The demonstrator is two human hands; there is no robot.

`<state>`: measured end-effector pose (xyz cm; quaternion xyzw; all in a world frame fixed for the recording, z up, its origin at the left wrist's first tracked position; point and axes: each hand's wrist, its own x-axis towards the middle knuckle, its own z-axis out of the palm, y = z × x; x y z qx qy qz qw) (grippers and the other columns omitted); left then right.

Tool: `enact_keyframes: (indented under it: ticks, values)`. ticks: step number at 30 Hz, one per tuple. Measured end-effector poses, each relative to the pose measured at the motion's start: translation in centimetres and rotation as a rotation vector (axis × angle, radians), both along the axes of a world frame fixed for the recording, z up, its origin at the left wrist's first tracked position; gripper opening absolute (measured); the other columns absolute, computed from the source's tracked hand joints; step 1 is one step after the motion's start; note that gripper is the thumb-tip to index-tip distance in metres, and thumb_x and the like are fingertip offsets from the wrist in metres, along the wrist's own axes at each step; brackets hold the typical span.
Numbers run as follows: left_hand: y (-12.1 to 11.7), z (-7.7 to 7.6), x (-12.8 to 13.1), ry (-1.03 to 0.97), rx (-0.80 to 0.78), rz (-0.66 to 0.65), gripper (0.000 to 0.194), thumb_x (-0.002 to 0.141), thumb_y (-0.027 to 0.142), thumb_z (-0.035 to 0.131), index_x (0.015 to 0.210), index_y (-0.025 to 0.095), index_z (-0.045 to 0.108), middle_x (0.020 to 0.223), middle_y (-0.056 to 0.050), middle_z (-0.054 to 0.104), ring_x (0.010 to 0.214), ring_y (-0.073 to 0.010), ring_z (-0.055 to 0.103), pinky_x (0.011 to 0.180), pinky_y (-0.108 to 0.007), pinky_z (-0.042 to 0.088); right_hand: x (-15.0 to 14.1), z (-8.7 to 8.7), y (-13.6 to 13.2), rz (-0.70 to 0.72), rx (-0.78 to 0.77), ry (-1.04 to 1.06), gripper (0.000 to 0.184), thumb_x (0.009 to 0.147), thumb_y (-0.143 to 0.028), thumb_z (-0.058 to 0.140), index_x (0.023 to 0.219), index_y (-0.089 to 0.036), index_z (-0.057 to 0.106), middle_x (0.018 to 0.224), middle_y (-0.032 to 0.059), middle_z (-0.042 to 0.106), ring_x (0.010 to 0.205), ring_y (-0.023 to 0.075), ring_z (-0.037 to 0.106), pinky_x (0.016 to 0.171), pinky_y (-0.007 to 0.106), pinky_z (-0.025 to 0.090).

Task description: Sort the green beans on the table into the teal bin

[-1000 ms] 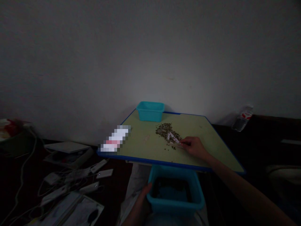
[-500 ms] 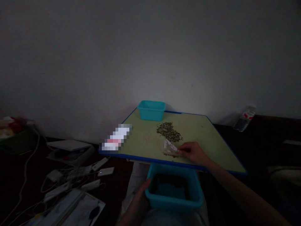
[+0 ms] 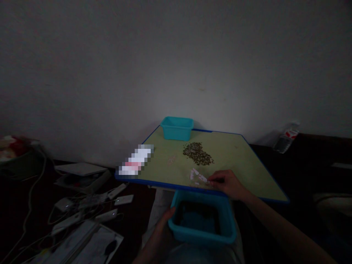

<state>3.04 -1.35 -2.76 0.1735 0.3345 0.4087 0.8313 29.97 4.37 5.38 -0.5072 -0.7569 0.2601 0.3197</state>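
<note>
My right hand [image 3: 227, 183] is closed on the right end of a clear plastic piece with white strips [image 3: 200, 177], low over the table's near edge; its exact kind I cannot make out. Beyond it a pile of small dark seeds or beans [image 3: 197, 153] is spread on the pale green table [image 3: 236, 157] with its blue rim. Below that edge, at my lap, a turquoise bin [image 3: 202, 236] holds dark matter along its bottom. Its left rim is gripped by my left hand [image 3: 162, 227], whose fingers are partly hidden behind the wall.
A second turquoise bin [image 3: 177, 129] stands at the table's back left. Left of the pile lie pale bits [image 3: 172, 160] and a pixelated bright rectangle [image 3: 134, 161]. Chargers and cables [image 3: 90, 201] clutter the floor at left. A plastic bottle [image 3: 286, 138] leans by the wall at right.
My right hand has drawn the clear plastic piece from the pile toward me, to the near edge. The few dark grains between pile and edge are no longer visible there. My left hand stays on the bin.
</note>
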Motion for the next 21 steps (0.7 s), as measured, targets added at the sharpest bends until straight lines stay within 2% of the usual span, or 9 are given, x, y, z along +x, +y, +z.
enact_keyframes:
  ticks: [2,8,15,18,21]
  values:
    - [-0.05,0.10,-0.03,-0.011,0.009,-0.013,0.036,0.083,0.041,0.062,0.099,0.012,0.075,0.092,-0.014,0.082,0.083,-0.0324,0.074,0.080,-0.045,0.055,0.03,0.13,0.03,0.009,-0.011,0.001,0.017,0.082,-0.029,0.067,0.087,-0.020,0.079,0.081,0.0049,0.075,0.072,0.0182,0.067,0.065,0.027,0.049]
    - [-0.12,0.43,-0.25,-0.063,0.054,-0.053,0.034,0.083,0.038,0.061,0.102,0.012,0.074,0.101,-0.015,0.080,0.104,-0.0362,0.070,0.093,-0.051,0.050,0.15,-0.06,0.14,0.018,-0.034,0.041,0.017,0.081,-0.029,0.067,0.087,-0.018,0.079,0.081,0.0052,0.074,0.073,0.0180,0.067,0.065,0.027,0.049]
    - [-0.15,0.37,-0.19,-0.018,0.042,-0.006,0.029,0.081,0.038,0.064,0.090,0.014,0.076,0.088,-0.013,0.082,0.093,-0.0335,0.073,0.085,-0.045,0.054,0.48,-0.25,0.39,0.038,-0.075,0.087,0.018,0.080,-0.030,0.069,0.086,-0.017,0.079,0.080,0.0054,0.073,0.072,0.0177,0.065,0.064,0.027,0.048]
    - [-0.10,0.32,-0.04,-0.025,0.029,-0.014,0.032,0.080,0.039,0.064,0.091,0.012,0.077,0.087,-0.014,0.082,0.088,-0.0345,0.074,0.084,-0.046,0.054,0.57,-0.28,0.34,0.040,-0.075,0.091,0.018,0.079,-0.031,0.070,0.086,-0.017,0.079,0.079,0.0055,0.073,0.071,0.0175,0.065,0.063,0.026,0.047]
    - [-0.16,0.59,-0.10,-0.034,-0.008,-0.019,0.031,0.078,0.039,0.065,0.092,0.013,0.076,0.087,-0.015,0.082,0.092,-0.0363,0.073,0.083,-0.047,0.054,0.65,-0.38,0.31,0.049,-0.074,0.094,0.018,0.079,-0.031,0.070,0.087,-0.017,0.079,0.079,0.0051,0.074,0.071,0.0172,0.065,0.062,0.026,0.047]
